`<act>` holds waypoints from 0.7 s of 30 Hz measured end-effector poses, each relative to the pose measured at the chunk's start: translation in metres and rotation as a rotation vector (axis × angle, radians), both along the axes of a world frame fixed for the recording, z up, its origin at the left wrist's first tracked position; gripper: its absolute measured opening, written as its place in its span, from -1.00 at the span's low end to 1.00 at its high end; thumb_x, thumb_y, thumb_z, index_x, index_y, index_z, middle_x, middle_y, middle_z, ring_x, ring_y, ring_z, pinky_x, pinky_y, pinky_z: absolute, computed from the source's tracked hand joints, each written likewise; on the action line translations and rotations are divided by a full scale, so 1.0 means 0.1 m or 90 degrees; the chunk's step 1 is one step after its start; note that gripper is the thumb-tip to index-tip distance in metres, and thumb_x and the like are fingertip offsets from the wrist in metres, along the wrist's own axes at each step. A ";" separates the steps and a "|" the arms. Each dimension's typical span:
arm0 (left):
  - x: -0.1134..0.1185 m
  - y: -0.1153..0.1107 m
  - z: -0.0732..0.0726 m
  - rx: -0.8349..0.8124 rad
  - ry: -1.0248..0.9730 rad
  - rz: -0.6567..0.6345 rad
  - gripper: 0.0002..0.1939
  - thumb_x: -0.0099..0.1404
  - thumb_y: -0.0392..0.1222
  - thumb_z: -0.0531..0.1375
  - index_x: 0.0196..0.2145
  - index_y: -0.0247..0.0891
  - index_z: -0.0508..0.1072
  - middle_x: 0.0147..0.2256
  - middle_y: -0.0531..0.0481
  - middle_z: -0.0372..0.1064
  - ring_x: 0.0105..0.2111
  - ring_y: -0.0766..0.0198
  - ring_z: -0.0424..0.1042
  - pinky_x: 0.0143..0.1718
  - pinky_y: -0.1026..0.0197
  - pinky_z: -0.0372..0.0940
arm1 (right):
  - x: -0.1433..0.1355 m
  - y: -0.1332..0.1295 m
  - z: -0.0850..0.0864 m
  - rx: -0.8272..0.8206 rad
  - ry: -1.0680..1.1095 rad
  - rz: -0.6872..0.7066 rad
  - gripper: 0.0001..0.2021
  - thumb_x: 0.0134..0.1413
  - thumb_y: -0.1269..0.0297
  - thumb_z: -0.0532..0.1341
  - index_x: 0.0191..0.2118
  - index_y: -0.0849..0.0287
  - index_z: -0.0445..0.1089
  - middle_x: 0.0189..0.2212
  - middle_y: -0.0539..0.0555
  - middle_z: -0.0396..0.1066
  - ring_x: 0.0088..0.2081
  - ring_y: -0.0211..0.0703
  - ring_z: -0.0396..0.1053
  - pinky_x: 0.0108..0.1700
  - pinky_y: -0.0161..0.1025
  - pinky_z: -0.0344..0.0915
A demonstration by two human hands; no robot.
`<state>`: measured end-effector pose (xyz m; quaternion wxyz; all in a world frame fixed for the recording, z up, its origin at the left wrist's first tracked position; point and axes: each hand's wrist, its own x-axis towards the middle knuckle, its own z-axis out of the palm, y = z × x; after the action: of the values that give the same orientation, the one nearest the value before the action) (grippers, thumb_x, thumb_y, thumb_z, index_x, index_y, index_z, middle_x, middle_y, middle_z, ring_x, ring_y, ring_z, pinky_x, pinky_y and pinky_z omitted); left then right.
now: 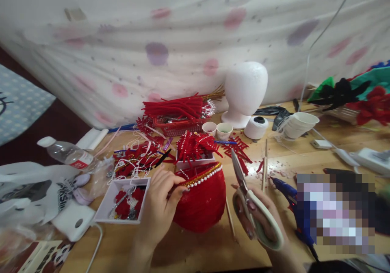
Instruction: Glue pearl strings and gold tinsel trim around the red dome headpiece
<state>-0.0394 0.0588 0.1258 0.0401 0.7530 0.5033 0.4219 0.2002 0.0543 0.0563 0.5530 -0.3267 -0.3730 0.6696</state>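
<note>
My left hand (166,198) pinches the upper rim of a round red fuzzy cap-like piece (201,204), thumb outside and fingers over the edge. Along that rim run a gold braid and a string of white pearl beads (202,178). A pair of scissors (243,187) with pale handles is in my right hand (258,212), fingers wrapped through the loops. Its blades point up and away, just right of the red piece and apart from it. Beyond the red piece stands a white box (198,161) heaped with red fuzzy strips and pearl strings (195,145).
A blue glue gun (292,204) lies at right. At left are a white tray (102,208) of red flowers and beads and a plastic bottle (68,155). Behind stand a white foam head (246,88), a thread cone (256,127), paper cups (298,124) and a red basket (183,126).
</note>
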 end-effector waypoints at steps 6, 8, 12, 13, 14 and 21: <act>0.08 0.02 0.04 0.052 0.077 -0.012 -0.85 0.39 -0.05 0.23 -0.26 -0.14 0.51 -0.36 0.04 0.55 -0.31 0.15 0.49 -0.07 0.03 0.34 | 0.18 -0.09 0.07 0.019 -0.576 -0.278 -0.66 0.03 0.04 0.35 -0.10 0.10 0.51 -0.47 0.06 0.51 -0.48 -0.03 0.48 -0.42 -0.15 0.38; 0.09 0.03 0.03 0.082 0.078 -0.015 -0.93 0.37 -0.18 0.24 -0.29 -0.14 0.52 -0.40 0.06 0.54 -0.33 0.18 0.49 -0.06 0.04 0.34 | 0.20 -0.10 0.01 0.048 -0.807 -0.295 -0.72 0.16 0.09 0.24 -0.10 0.10 0.50 -0.43 0.10 0.56 -0.40 0.06 0.52 -0.34 -0.10 0.36; 0.05 0.01 0.01 0.088 0.005 0.025 -0.87 0.35 -0.11 0.25 -0.35 -0.14 0.55 -0.40 0.04 0.56 -0.33 0.16 0.53 -0.15 0.10 0.40 | 0.20 -0.06 -0.14 0.082 -1.076 -0.227 -0.83 0.26 0.24 0.16 -0.20 0.18 0.47 -0.39 0.20 0.59 -0.35 0.11 0.55 -0.40 -0.18 0.26; 0.04 0.01 0.00 0.072 -0.023 0.041 -0.84 0.34 -0.07 0.26 -0.36 -0.14 0.56 -0.38 0.02 0.57 -0.32 0.15 0.54 -0.18 0.12 0.41 | 0.20 -0.04 -0.16 0.089 -1.098 -0.211 -0.85 0.26 0.29 0.16 -0.24 0.19 0.47 -0.42 0.20 0.57 -0.38 0.10 0.55 -0.43 -0.20 0.23; 0.03 0.00 -0.01 0.046 -0.054 0.054 -0.81 0.33 -0.03 0.26 -0.36 -0.15 0.58 -0.36 0.01 0.59 -0.31 0.15 0.55 -0.21 0.15 0.43 | 0.20 -0.02 -0.18 0.096 -1.108 -0.199 -0.87 0.25 0.34 0.17 -0.27 0.20 0.47 -0.45 0.20 0.56 -0.41 0.09 0.54 -0.46 -0.21 0.21; 0.01 0.00 -0.05 -0.102 -0.215 -0.004 -0.74 0.37 0.01 0.22 -0.37 -0.16 0.59 -0.41 0.05 0.54 -0.42 0.27 0.52 -0.38 0.32 0.38 | 0.23 -0.08 0.04 0.192 -1.044 -0.230 -0.83 0.27 0.40 0.17 -0.25 0.17 0.53 -0.41 0.16 0.58 -0.39 0.04 0.56 -0.41 -0.19 0.28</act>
<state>-0.0386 0.0584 0.1209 0.1851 0.6677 0.5190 0.5006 0.2232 0.0458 0.0601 0.2436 -0.6856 -0.6829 0.0658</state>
